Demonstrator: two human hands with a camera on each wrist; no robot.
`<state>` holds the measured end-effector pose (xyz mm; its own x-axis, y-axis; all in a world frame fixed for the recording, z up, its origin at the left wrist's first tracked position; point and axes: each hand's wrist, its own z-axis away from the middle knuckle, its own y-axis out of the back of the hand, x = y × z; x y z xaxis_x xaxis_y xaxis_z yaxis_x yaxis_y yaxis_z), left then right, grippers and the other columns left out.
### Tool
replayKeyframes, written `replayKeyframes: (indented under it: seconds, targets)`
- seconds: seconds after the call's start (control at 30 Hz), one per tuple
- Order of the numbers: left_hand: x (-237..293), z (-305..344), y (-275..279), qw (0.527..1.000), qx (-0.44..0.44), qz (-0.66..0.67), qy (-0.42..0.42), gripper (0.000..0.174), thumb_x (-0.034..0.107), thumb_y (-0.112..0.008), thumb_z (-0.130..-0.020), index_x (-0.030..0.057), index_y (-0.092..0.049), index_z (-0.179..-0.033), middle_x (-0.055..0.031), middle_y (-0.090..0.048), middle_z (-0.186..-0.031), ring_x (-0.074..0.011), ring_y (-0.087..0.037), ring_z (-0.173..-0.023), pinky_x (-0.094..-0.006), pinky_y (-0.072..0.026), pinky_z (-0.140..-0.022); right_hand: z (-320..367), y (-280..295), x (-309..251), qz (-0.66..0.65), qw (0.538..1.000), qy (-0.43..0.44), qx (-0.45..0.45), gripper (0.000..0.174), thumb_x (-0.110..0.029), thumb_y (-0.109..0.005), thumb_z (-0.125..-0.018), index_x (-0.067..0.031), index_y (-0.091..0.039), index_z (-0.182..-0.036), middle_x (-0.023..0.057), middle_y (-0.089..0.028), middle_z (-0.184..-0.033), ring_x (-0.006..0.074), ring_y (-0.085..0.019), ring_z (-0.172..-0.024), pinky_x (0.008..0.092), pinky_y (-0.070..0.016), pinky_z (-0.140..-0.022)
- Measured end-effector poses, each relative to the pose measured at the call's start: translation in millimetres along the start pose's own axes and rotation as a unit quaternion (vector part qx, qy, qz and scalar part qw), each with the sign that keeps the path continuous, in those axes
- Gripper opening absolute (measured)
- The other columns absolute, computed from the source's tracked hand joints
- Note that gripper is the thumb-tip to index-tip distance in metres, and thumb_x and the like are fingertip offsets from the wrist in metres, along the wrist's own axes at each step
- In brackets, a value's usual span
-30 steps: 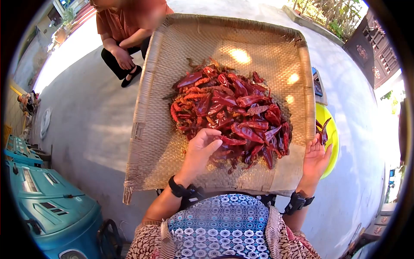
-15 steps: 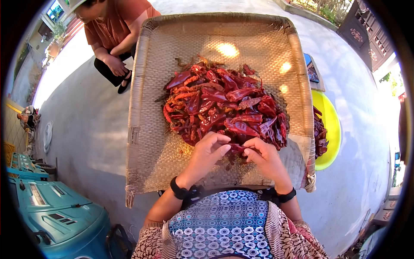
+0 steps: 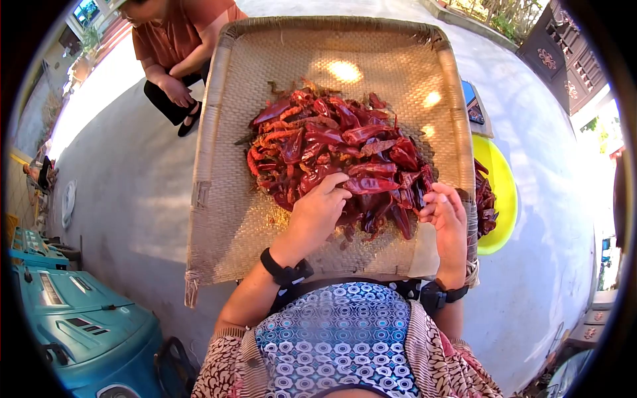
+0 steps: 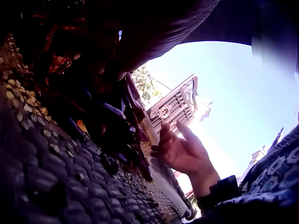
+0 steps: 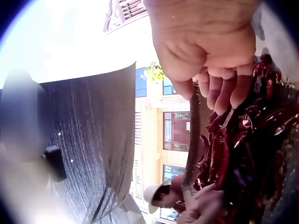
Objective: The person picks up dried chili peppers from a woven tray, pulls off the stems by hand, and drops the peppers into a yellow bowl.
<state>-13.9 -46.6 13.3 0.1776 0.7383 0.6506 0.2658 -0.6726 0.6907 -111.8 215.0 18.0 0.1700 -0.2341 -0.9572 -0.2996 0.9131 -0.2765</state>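
Observation:
A heap of dried red chilies (image 3: 332,142) lies on a woven tray (image 3: 225,245) in the head view. My left hand (image 3: 315,215) reaches over the near side of the heap, its fingertips right at a large glossy chili (image 3: 370,185). The thumb is hidden, so I cannot tell whether these fingers pinch anything. At the heap's right edge, my right hand (image 3: 448,222) has loosely bent fingers, palm facing in. In the right wrist view, the fingers (image 5: 223,91) of that hand hang loosely just over the chilies, and the palm holds nothing.
More chilies (image 3: 486,205) lie in a yellow basin (image 3: 505,192) beside the tray's right rim. Pale seeds (image 4: 28,100) are scattered on the weave. A person (image 3: 176,53) crouches beyond the tray's left side. A teal vehicle (image 3: 86,318) stands at lower left.
My right hand left the yellow basin, met my left hand at a chili on the heap's near edge, then moved right to the heap's side. My left hand shifted slightly forward over the heap.

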Motion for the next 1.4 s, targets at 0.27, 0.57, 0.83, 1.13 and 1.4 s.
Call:
replayKeyframes:
  seconds: [0.27,0.57,0.83,1.13,1.4]
  targets:
    - [8,13,1,0.998,0.004,0.066,0.007,0.019,0.005,-0.06,-0.089,0.0046,-0.062,-0.107,-0.008,-0.057,-0.106,-0.0232,-0.061,-0.085,-0.0316,-0.0508,-0.076,-1,-43,24,0.403,0.903,0.131,-0.069,0.046,-0.014,-0.068,-0.087,-0.0081,-0.053,-0.13,0.0047,-0.062,-0.093,0.0133,-0.058,-0.072,0.0284,-0.0471,-0.066]
    - [19,2,-15,0.994,0.002,0.041,0.098,0.029,0.015,-0.064,-0.09,0.003,-0.058,-0.116,-0.0112,-0.059,-0.101,-0.0237,-0.061,-0.081,-0.0341,-0.0499,-0.075,-10,-48,36,0.567,0.805,0.176,-0.012,0.036,-0.021,-0.063,-0.089,-0.0138,-0.056,-0.124,0.0117,-0.066,-0.108,0.0305,-0.065,-0.091,0.0402,-0.051,-0.076]
    - [17,12,-25,0.987,0.072,0.139,0.035,0.022,0.018,-0.062,-0.094,0.0024,-0.061,-0.109,-0.0084,-0.063,-0.089,-0.0167,-0.061,-0.077,-0.0305,-0.0489,-0.069,16,-63,12,0.467,0.863,0.173,-0.081,0.022,-0.013,-0.068,-0.084,-0.01,-0.065,-0.106,0.0122,-0.069,-0.089,0.0291,-0.066,-0.078,0.0349,-0.0514,-0.069]
    - [11,15,-10,0.891,-0.126,0.37,0.231,0.023,0.026,-0.057,-0.098,0.004,-0.063,-0.104,-0.0022,-0.062,-0.08,-0.0092,-0.052,-0.061,-0.0239,-0.0424,-0.057,18,-40,19,0.476,0.849,0.131,-0.186,0.019,-0.013,-0.068,-0.086,-0.005,-0.064,-0.102,0.0093,-0.061,-0.072,0.0207,-0.055,-0.06,0.0334,-0.0438,-0.058]
    - [7,8,-22,0.996,0.076,-0.028,0.029,0.037,0.007,-0.065,-0.084,0.0078,-0.058,-0.12,-0.0108,-0.051,-0.126,-0.0267,-0.064,-0.092,-0.0356,-0.0528,-0.079,7,13,7,0.209,0.976,0.034,-0.057,0.019,-0.023,-0.062,-0.095,-0.0047,-0.064,-0.098,-0.0048,-0.05,-0.064,0.0051,-0.045,-0.056,0.0225,-0.0396,-0.053]
